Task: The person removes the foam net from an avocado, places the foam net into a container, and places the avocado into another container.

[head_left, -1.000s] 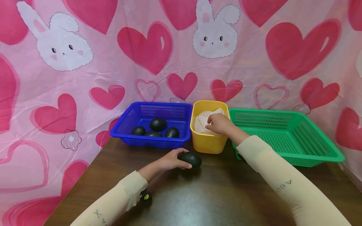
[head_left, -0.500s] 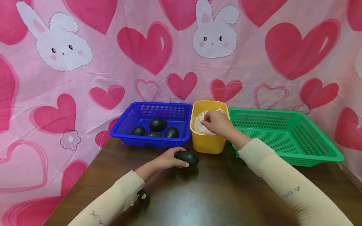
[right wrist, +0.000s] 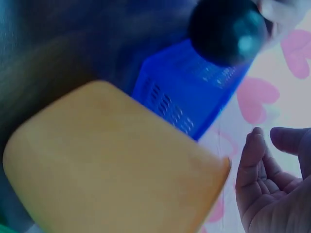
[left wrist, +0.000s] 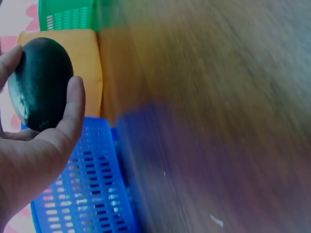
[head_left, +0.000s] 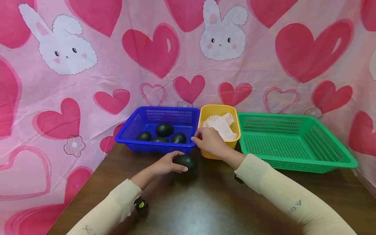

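Observation:
My left hand grips a dark avocado from its left side, above the table in front of the blue basket. In the left wrist view, thumb and fingers curve round that avocado. My right hand is over the front left rim of the yellow bin, right of the avocado. Its fingers bend loosely toward the thumb, and the right wrist view shows a gap between the fingertips and thumb with nothing there. White foam net sleeves lie inside the bin.
Several dark avocados lie in the blue basket at the back left. A green basket stands right of the yellow bin. Behind them hangs a pink heart-patterned cloth. The brown wooden table extends toward me.
My right hand has moved left and toward me, from over the foam nets to the bin's front left rim. My left hand has shifted slightly left with the avocado.

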### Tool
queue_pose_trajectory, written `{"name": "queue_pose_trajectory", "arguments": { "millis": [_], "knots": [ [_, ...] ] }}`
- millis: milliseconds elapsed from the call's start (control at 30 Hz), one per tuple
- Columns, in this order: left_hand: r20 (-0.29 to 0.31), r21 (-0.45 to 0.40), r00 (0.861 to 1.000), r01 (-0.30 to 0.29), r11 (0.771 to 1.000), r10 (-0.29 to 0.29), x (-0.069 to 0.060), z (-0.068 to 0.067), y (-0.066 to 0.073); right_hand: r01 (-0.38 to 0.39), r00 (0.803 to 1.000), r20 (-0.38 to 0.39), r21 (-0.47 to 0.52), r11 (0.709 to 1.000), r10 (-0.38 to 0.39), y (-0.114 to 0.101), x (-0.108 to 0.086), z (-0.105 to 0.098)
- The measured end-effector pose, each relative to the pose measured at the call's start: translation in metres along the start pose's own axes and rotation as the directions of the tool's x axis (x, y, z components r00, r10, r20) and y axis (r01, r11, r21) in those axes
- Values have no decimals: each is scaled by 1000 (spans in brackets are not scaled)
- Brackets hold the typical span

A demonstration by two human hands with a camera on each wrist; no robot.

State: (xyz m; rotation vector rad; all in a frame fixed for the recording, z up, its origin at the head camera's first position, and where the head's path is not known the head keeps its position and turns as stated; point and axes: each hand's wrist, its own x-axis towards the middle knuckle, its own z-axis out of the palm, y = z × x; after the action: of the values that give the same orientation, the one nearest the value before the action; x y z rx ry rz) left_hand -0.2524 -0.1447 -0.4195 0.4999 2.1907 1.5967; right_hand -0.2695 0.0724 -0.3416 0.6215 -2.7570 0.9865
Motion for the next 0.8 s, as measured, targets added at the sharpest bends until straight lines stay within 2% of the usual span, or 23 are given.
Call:
{"name": "queue_pose_trajectory", "arguments": {
  "millis": [133, 267, 400, 533, 700, 800],
  "knots": [
    [-25, 19, 1000, 6, 1000, -5, -6, -6, -2, -44, 999, 31, -8, 999, 44, -3, 1, 14],
    [-27, 18, 1000, 17, 1000, -17, -9, -10, -4, -71, 997, 23, -57, 996, 73, -5, 2, 23],
    [-16, -3, 1000, 15, 1000, -15, -10, -13, -6, -55, 998, -16, -134, 990, 53, -5, 2, 27],
    [-20, 1, 1000, -2, 1000, 2, -13, -17, -8, -45, 999, -21, -190, 981, 42, -3, 2, 30],
    [-18, 24, 1000, -21, 1000, 21, -17, -23, -7, -44, 999, 12, -203, 978, 47, 1, -1, 37],
    [-8, 46, 999, -31, 998, 31, -19, -27, -6, -75, 996, 34, -148, 986, 80, 3, -4, 40]
  ]
}}
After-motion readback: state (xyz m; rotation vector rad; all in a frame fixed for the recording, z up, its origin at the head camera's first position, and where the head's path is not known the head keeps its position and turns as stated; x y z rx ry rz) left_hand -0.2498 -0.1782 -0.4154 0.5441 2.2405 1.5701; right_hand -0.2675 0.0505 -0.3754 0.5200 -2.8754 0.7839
